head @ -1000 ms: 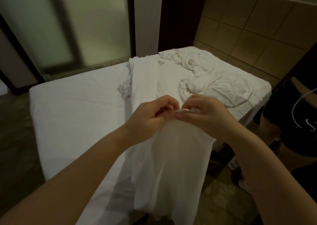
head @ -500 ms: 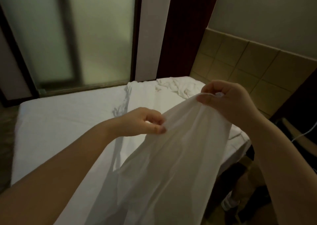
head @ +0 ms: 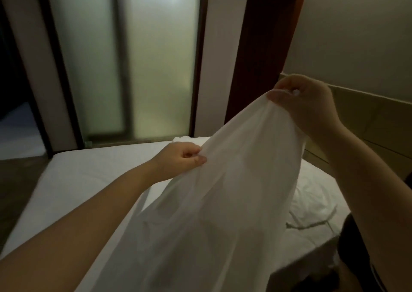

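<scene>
A white sheet point(head: 227, 202) hangs in front of me above the bed point(head: 93, 180). My right hand point(head: 305, 106) is raised high at the right and pinches the sheet's top edge. My left hand point(head: 180, 160) is lower, at the middle, and pinches the same edge further along between thumb and fingers. The cloth runs taut between the two hands and drapes down toward me, hiding the near part of the bed.
The bed carries a flat white sheet, with crumpled white linen point(head: 312, 202) at its right end. Frosted glass panels point(head: 145, 69) and a dark doorframe stand behind it. A tan padded headboard point(head: 367, 118) lines the right wall. A dark object point(head: 356, 258) sits at the lower right.
My right hand has lifted the sheet's edge up and to the right, away from my left hand, which slid along the edge. The view has tilted upward.
</scene>
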Motion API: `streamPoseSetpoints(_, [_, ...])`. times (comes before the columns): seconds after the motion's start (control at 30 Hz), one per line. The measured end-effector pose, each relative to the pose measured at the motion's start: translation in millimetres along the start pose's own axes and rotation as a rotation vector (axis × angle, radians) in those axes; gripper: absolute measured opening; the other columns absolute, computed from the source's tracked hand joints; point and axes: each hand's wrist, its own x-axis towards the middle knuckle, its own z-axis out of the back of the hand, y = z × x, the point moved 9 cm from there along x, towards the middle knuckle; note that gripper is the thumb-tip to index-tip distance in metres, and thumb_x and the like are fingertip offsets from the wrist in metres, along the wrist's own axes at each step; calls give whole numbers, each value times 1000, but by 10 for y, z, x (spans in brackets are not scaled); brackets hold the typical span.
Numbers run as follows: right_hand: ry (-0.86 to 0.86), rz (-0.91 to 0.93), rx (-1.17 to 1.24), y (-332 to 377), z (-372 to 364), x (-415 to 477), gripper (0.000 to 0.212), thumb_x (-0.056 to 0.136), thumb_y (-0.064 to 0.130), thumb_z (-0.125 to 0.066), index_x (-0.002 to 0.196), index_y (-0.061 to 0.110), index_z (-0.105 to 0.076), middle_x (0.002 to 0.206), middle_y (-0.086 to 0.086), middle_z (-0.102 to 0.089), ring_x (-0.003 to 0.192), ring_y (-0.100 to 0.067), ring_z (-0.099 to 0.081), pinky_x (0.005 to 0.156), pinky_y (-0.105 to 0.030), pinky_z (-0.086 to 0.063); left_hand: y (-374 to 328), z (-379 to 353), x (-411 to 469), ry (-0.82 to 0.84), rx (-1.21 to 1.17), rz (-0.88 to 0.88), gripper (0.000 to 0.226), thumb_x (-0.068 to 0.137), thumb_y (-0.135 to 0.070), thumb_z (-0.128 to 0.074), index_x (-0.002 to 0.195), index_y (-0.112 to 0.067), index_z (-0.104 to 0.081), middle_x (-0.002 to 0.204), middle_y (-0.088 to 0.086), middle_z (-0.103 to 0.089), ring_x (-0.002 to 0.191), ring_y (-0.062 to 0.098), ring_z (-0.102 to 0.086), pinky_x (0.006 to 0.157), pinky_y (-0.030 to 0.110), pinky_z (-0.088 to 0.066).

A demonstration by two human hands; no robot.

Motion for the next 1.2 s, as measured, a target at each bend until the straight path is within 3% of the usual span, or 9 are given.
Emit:
streamPoseSetpoints(0.2, [75,19,-115,-290,-59,277,21,87,32,-64,104,19,-66,98,3,-57,80,-10,-48,68,-16,-38,-64,86,-125,-177,-61,93,25,95,-22,-53,71,-22,-62,70,-10,-57,71,6,-51,68,18,-39])
streamPoseSetpoints(0.33, [198,83,-193,-440,-433,133,41,81,41,-69,119,26,-61,114,-2,-58,92,-12,-50,81,-27,-42,-227,54,-182,-208,18,61,27,96,-17,-50,72,-27,-59,67,-17,-56,69,0,-50,67,18,-39])
streamPoseSetpoints(0.43, [466,259,24,-89,-915,-249,38,75,40,-75,110,31,-67,103,12,-62,92,-3,-53,78,-15,-36,-302,-24,-235,-182,94,32,32,93,-9,-54,75,-35,-60,73,-20,-61,72,-4,-54,70,13,-41])
streamPoseSetpoints(0.53, [798,323,156,161,-1357,-722,46,71,39,-78,115,33,-64,92,25,-57,87,4,-53,76,-6,-37,-366,-145,-312,-138,161,-7,26,90,-4,-53,81,-27,-63,74,-25,-59,74,-13,-54,70,8,-40])
streamPoseSetpoints(0.63, [986,267,203,67,-1652,-949,33,75,37,-76,105,30,-65,89,18,-61,86,-1,-56,77,-12,-41,-330,-193,-406,-127,183,-16,22,88,-8,-55,91,-27,-65,85,-24,-60,81,-15,-56,75,3,-40])
streamPoseSetpoints(0.73, [1086,233,105,-52,-1804,-1064,22,79,43,-69,84,22,-65,72,5,-56,68,-9,-49,65,-22,-37,-176,-172,-474,-148,141,21,18,89,-18,-54,84,-31,-66,75,-29,-63,79,-5,-58,74,8,-44])
streamPoseSetpoints(0.93, [844,203,17,-145,-1571,-713,36,75,48,-70,69,13,-66,63,-4,-53,59,-12,-46,57,-24,-37,133,-143,-435,-59,-155,136,10,83,-30,-59,79,-29,-68,73,-13,-64,74,3,-60,73,17,-49])
streamPoseSetpoints(1.1, [635,85,-3,-395,-1022,-255,36,72,41,-72,75,5,-70,76,-15,-64,71,-23,-61,65,-36,-50,273,-257,-163,23,-132,142,20,89,-18,-60,75,-30,-68,80,-4,-67,77,11,-62,73,15,-49])
streamPoseSetpoints(1.2, [592,39,-58,-491,-837,-152,41,76,37,-70,79,-3,-68,81,-23,-62,75,-33,-60,67,-42,-52,269,-377,136,22,-59,76,10,89,-21,-62,83,-30,-64,83,-4,-64,72,-1,-56,69,9,-45])
